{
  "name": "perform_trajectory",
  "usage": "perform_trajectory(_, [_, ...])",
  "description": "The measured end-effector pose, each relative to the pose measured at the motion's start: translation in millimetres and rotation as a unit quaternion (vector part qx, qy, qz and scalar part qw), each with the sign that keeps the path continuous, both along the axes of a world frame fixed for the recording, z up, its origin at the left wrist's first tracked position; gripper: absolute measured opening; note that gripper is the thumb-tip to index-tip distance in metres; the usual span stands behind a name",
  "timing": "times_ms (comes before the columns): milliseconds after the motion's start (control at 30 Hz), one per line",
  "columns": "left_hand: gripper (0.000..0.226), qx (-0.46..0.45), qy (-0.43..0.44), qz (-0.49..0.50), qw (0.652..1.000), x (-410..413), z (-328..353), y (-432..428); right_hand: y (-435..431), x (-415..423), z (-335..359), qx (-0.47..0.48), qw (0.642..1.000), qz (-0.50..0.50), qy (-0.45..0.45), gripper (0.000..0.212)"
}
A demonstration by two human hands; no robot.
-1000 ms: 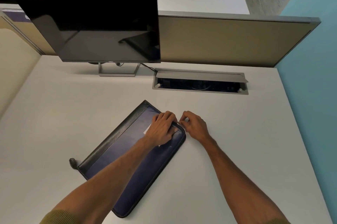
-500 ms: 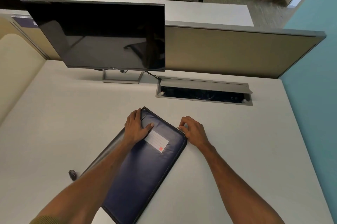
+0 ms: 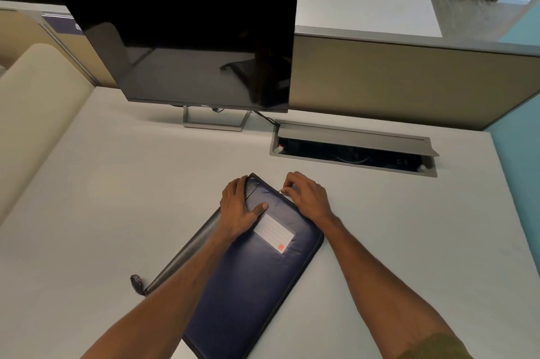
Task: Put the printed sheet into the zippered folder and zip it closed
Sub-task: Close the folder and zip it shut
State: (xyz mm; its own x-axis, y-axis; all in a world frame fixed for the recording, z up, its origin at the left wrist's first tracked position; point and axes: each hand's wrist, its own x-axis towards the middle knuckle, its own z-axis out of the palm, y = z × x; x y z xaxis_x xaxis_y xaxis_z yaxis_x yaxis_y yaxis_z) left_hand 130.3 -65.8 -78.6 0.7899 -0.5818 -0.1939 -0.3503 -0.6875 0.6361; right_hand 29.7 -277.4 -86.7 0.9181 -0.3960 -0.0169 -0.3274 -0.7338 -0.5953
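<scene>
Zippered folder [image 3: 248,285]: dark blue, it lies flat on the desk [image 3: 117,198], slanted from the bottom centre of the frame up to the middle. Both of your forearms reach over it or along it.
Left hand [image 3: 238,206]: you rest it palm down on the far left corner of the folder. The fingers lie close together over the corner edge, and the thumb is stretched out to the right across the cover. It presses on the folder and pinches nothing.
Right hand [image 3: 306,198]: it sits at the far edge of the folder, just right of your left hand. Thumb and forefinger are pressed together on the small metal zipper pull [image 3: 281,191]; the other fingers are curled behind them.
Zipper: how far it is closed, I cannot tell from this view.
Label card [image 3: 274,233]: white, with lines and a small red square, on the cover just below your left thumb.
Dark tab [image 3: 136,282]: on the desk at the near left corner of the folder, lower left of the frame.
Monitor [image 3: 187,48]: black screen, upper left, on a metal stand [image 3: 214,122].
Cable box [image 3: 353,148]: set into the desk, right of the stand, with its lid raised.
Partition [image 3: 394,81]: beige, behind the desk, upper right.
</scene>
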Motion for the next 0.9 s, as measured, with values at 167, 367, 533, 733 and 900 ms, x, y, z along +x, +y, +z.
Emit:
perform_trajectory(167, [0.106,-0.001,-0.002,-0.003,1.0,-0.3,-1.4,1.0,6.9,22.1,0.6,-0.014,1.0,-0.001,-0.003,0.013])
perform_trajectory(367, [0.103,-0.01,-0.007,-0.004,1.0,-0.8,-0.8,2.2,14.4,45.0,1.5,-0.024,1.0,-0.001,-0.013,0.015])
perform_trajectory(533, [0.103,-0.018,-0.005,-0.006,1.0,-1.8,-1.6,3.1,22.6,62.7,-0.4,-0.026,0.999,-0.012,-0.019,0.014])
perform_trajectory(733, [0.105,-0.022,-0.006,-0.008,1.0,-2.0,-3.6,5.6,32.6,72.3,-0.8,-0.024,0.999,-0.016,-0.018,0.011])
perform_trajectory(900, [0.106,-0.014,-0.012,-0.019,1.0,-1.2,-7.1,6.4,36.3,71.9,-2.6,-0.026,0.999,-0.04,-0.023,0.012])
